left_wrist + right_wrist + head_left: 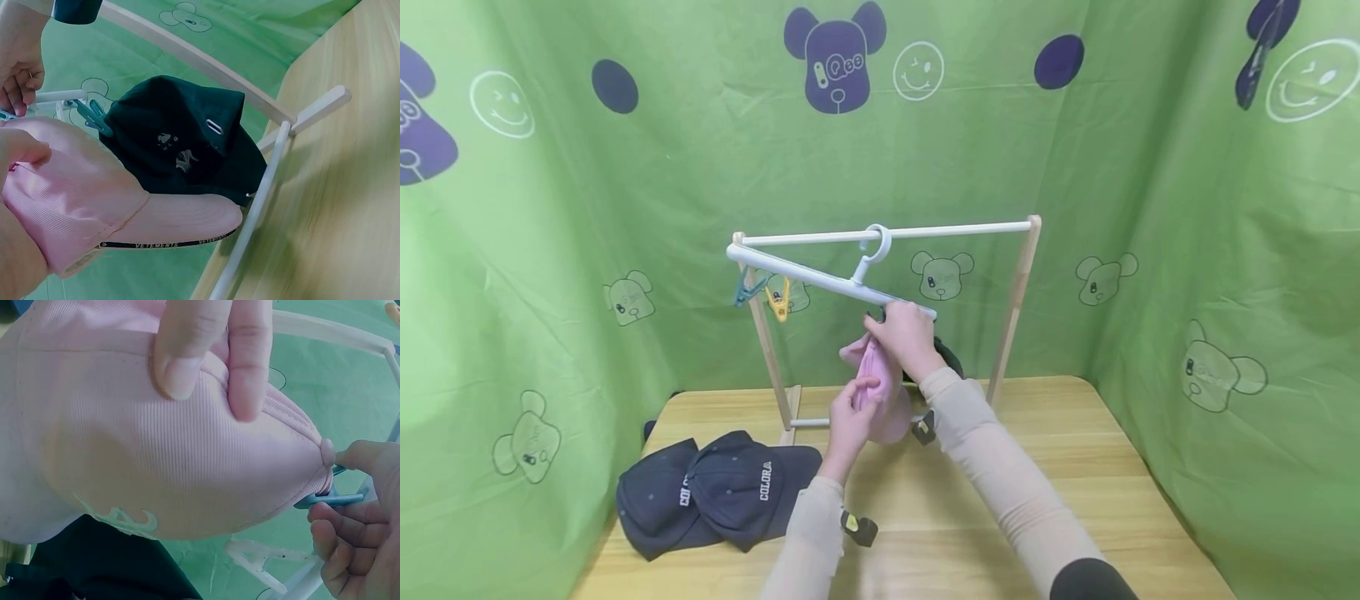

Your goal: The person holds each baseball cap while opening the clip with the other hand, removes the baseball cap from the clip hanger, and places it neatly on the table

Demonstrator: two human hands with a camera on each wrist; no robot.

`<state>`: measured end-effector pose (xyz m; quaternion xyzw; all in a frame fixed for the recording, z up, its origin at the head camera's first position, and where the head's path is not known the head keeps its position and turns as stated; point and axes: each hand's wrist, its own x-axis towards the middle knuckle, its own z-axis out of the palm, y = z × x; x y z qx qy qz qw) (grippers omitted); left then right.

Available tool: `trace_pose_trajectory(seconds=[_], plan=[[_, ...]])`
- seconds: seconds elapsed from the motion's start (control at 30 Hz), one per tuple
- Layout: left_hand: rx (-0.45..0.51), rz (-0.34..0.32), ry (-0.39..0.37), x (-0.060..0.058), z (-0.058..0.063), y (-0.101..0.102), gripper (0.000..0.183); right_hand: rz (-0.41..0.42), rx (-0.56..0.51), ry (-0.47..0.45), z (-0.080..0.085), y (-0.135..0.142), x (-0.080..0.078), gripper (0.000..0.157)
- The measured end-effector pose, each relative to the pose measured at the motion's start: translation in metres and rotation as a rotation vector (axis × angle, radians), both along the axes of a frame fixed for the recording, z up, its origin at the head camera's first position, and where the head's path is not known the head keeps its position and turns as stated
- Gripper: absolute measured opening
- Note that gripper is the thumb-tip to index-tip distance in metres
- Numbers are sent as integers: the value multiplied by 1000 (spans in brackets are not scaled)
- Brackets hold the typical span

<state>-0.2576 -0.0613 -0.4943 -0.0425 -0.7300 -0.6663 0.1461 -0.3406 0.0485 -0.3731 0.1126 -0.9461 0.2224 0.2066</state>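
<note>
A pink cap (pixel 891 412) hangs below the low right end of a tilted pale-blue hanger (pixel 820 275). My left hand (pixel 852 425) holds the cap's body, fingers and thumb on its fabric. Above it my right hand (pixel 910 335) pinches a blue clothespin (pixel 342 500); in the right wrist view its jaws are at the cap's gathered edge. The cap's brim (pixel 194 219) carries a black lettered edge strip. Behind it a dark green cap (pixel 181 137) hangs from a teal clothespin (pixel 94 117), largely hidden in the head view.
The hanger's hook sits on the white bar (pixel 962 229) of a wooden rack (pixel 1017 292). A teal clip (pixel 747 292) and a yellow clip (pixel 779 302) dangle at the hanger's raised left end. Two overlapping navy caps (pixel 730 492) lie on the wooden table (pixel 1075 467). Green curtains surround it.
</note>
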Motion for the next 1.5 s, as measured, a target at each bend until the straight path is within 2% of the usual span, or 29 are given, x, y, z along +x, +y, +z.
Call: trace_pose_trajectory(seconds=[0.4, 0.93, 1.27, 1.5], plan=[[4, 24, 23, 6, 4, -3, 26, 15, -77, 20, -2, 0, 5, 41], [-120, 135, 203, 15, 8, -8, 27, 24, -115, 26, -4, -2, 8, 38], [-123, 167, 273, 20, 12, -11, 30, 42, -163, -19, -3, -1, 6, 39], [-108, 156, 250, 22, 12, -13, 29, 44, -149, -25, 0, 1, 6, 41]])
